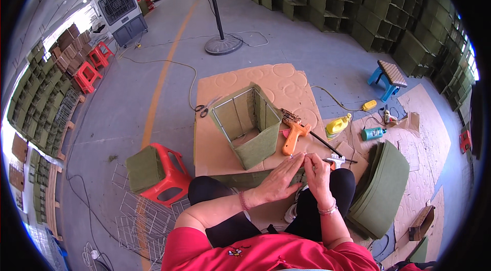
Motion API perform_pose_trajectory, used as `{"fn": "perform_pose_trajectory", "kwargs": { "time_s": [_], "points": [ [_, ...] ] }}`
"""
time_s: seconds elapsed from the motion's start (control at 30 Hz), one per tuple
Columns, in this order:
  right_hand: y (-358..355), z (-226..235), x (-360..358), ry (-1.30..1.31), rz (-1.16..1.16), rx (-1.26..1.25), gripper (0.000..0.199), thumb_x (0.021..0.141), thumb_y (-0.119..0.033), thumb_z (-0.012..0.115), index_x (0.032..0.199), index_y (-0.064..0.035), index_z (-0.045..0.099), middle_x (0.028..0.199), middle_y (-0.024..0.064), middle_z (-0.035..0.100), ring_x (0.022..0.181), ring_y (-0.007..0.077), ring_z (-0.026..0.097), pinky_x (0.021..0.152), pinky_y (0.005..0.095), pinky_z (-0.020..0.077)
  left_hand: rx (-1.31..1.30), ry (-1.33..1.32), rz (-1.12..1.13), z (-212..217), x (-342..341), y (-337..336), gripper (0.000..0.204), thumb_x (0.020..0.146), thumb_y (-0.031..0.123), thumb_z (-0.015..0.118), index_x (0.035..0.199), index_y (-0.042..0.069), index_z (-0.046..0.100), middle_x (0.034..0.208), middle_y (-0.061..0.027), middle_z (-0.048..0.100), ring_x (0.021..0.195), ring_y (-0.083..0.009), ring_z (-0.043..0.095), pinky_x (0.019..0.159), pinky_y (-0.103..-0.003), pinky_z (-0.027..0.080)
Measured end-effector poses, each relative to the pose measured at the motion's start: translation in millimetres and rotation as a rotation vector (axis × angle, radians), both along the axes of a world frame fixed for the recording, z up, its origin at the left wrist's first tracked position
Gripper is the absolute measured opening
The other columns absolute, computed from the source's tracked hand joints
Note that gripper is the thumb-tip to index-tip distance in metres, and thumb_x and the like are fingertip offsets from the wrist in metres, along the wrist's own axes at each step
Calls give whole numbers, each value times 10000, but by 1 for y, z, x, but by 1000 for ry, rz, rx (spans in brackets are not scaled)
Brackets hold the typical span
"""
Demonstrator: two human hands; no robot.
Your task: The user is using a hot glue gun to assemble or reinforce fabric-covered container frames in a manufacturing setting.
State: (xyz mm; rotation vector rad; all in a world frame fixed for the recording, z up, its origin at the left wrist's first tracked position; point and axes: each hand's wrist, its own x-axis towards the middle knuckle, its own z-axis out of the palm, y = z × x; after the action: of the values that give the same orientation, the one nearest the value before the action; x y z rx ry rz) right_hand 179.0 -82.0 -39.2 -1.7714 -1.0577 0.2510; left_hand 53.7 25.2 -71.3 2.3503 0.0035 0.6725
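Note:
Above my lap, close to the cardboard-covered work surface (255,76), my two hands meet at the fingertips. My left hand (276,183) has its fingers stretched out side by side and its thumb apart. My right hand (318,175) is closed in a pinch against the left fingertips; whatever it pinches is too small to make out. Just beyond them stands a box (261,149) of green felt-like sheet over a wire frame, its top uncovered. An orange glue gun (290,144) lies right of the box. Black-handled scissors (203,111) lie left of it.
A red stool (174,181) bearing green sheets stands left, near wire frames (138,220). At right are a stack of green panels (381,189), a yellow bottle (336,127), a teal bottle (373,133) and a blue-legged stool (386,81). A fan base (223,45) stands ahead; cords cross the floor.

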Motion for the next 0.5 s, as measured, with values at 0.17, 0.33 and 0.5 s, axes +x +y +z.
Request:
{"fn": "perform_pose_trajectory", "kwargs": {
  "time_s": [0.17,0.33,0.5],
  "points": [
    [0,3,-5,-43,7,28,116,950,-68,576,970,31,632,823,185,674,742,323,676,683,357,517,-17,14,-5,4,-3,0,887,786,112,709,1495,-73,210,1506,-258,324,1411,-367,331,1183,-444,258],
    [-2,-3,-4,-88,-12,30,104,950,-68,580,940,27,620,791,182,668,687,315,658,643,362,503,-26,20,-4,-2,-3,-3,887,795,123,706,1499,-72,203,1514,-259,313,1416,-367,324,1187,-441,248],
    [-2,-9,-5,-76,-30,14,118,958,-82,572,940,22,623,759,174,666,665,304,658,631,362,503,-11,3,7,-7,-5,-4,866,805,144,720,1491,-66,235,1495,-268,347,1388,-393,362,1159,-444,306]
  ]
}}
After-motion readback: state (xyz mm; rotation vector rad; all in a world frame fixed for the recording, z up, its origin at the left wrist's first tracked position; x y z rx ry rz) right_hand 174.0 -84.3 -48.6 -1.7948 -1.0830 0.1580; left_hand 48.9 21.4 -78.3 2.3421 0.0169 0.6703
